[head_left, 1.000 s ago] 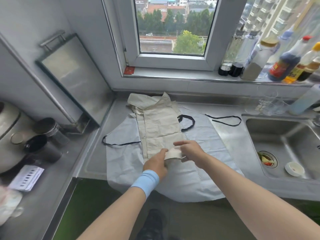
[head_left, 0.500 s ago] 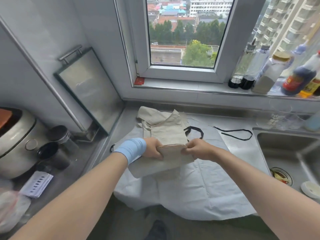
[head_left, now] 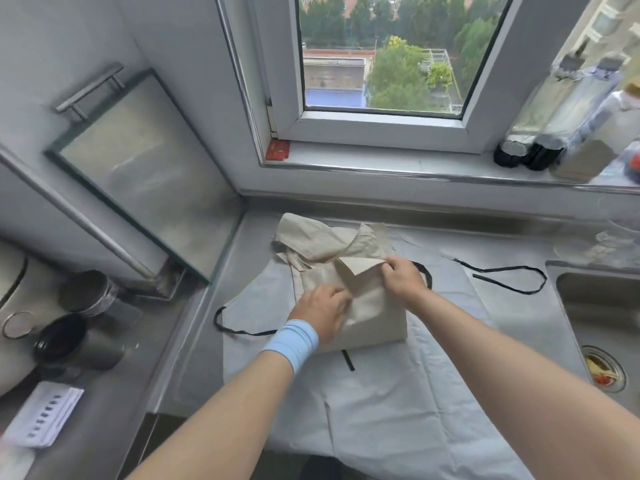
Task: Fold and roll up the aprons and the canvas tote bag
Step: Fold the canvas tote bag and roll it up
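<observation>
The folded beige canvas tote bag (head_left: 377,317) lies on the pale grey cloth apron (head_left: 398,403), which is spread flat over the stainless steel desk (head_left: 187,358); the left hand (head_left: 320,311), light blue wristband (head_left: 294,342) behind it, has its grip curled into the bag's near fold; the right hand (head_left: 401,277) pinches a turned-up flap, its grip closed on canvas.

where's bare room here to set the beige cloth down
Bare steel counter between the black strap and the wall, right of the beige cloth; also the flat near half of the grey apron. Crowded: cups left, sink right, bottles on sill.
</observation>
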